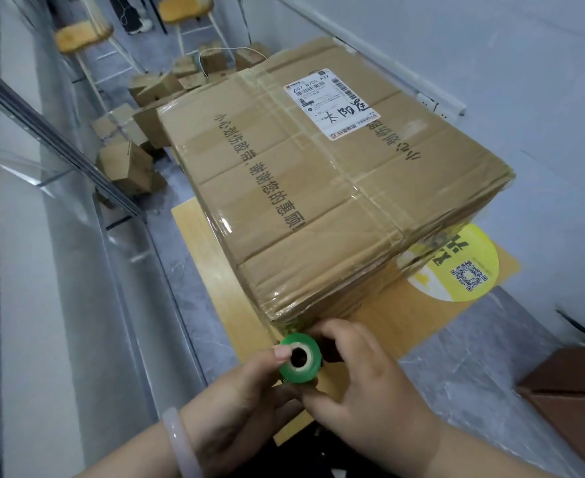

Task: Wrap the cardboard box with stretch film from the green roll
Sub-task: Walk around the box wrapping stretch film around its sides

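Two hands clamped on the green roll [298,357] at the cardboard box [322,188]'s near bottom corner: left hand [246,401] and right hand [363,377] both gripping. Looks shiny-wrapped on the sides already, top probably still bare, hard to tell tbh.

We see a green roll [298,360], a brown cardboard box [318,188] printed with black characters, and its white label [330,106].
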`<action>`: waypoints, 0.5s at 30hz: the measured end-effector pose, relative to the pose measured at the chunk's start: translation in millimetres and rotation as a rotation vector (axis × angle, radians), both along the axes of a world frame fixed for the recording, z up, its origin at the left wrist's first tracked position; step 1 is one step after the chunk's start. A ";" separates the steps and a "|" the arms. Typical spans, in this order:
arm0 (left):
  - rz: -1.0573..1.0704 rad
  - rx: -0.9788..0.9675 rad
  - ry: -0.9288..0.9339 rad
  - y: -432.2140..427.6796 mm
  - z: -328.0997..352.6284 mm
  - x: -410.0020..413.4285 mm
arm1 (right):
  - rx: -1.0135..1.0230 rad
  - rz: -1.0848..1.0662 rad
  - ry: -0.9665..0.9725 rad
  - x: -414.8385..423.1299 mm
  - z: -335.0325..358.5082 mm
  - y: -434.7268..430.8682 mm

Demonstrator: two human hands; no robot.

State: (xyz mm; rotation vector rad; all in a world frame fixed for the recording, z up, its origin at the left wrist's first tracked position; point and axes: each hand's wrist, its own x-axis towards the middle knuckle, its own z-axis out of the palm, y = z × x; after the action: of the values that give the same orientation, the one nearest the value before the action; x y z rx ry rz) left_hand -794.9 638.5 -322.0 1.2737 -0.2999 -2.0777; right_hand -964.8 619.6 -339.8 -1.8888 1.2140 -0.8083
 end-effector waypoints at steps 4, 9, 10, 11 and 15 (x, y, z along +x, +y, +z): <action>-0.074 -0.032 0.017 -5.4 2.1 -6.1 | -0.037 -0.001 -0.003 -2.9 2.6 -6.4; -0.130 -0.013 -0.052 -12.3 0.6 -15.3 | 0.034 -0.037 0.042 -8.0 3.5 -12.5; -0.133 -0.005 -0.058 -12.7 -0.5 -17.1 | 0.065 -0.049 0.043 -8.5 3.1 -12.4; -0.130 0.004 -0.068 -13.0 -1.4 -19.3 | 0.086 -0.076 0.039 -9.3 2.4 -12.4; -0.090 0.030 -0.111 -12.3 -7.1 -30.4 | 0.094 -0.143 0.040 -14.5 3.3 -15.8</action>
State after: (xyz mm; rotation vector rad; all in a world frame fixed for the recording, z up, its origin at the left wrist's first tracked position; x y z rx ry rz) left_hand -825.3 626.2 -329.1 1.4195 -0.3832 -2.0971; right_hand -979.2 603.9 -336.5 -1.7657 1.4005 -0.7777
